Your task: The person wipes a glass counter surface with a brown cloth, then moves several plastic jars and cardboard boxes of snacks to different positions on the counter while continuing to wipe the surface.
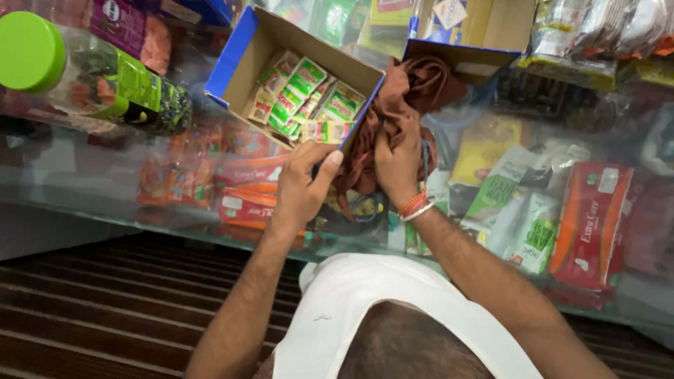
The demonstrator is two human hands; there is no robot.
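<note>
box (242, 52): blue outside, plain brown inside | sachets (305, 95): green, yellow and red | cloth (393, 116): rust brown | jar (84, 70): clear, lime-green lid, green label | wrist threads (414, 205): orange-red, with a white band | packets (590, 224) under the glass table (84, 182): red, orange, green and white | shirt (365, 302): white

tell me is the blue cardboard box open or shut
Open: the blue cardboard box has no lid on, and green sachets show inside.
</note>
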